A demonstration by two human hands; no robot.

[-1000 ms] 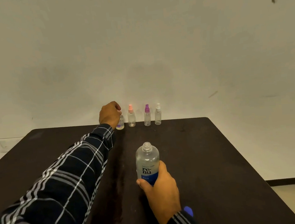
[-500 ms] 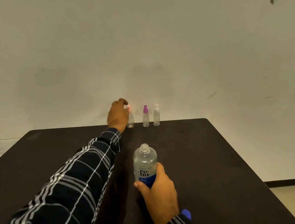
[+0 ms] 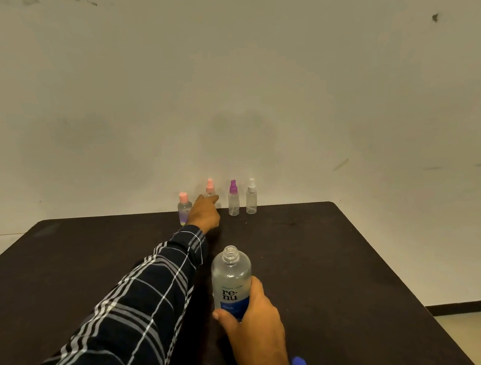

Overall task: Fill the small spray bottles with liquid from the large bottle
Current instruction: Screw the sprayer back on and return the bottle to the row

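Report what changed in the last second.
The left hand left the pink-capped bottle at the row's left end and moved right to the pink-topped spray bottle, fingers curling round it. Unchanged: the right hand grips the uncapped large bottle on the table; the purple-topped spray bottle and white-topped spray bottle stand untouched.

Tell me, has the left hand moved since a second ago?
Yes. The left hand shifted right, off the pink-capped bottle onto the pink spray bottle.

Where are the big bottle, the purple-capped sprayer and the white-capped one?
large bottle (image 3: pixel 231 274), head view, shoulder above label.
purple-capped spray bottle (image 3: pixel 233 204), head view, clear body.
white-capped spray bottle (image 3: pixel 251 202), head view, clear body.
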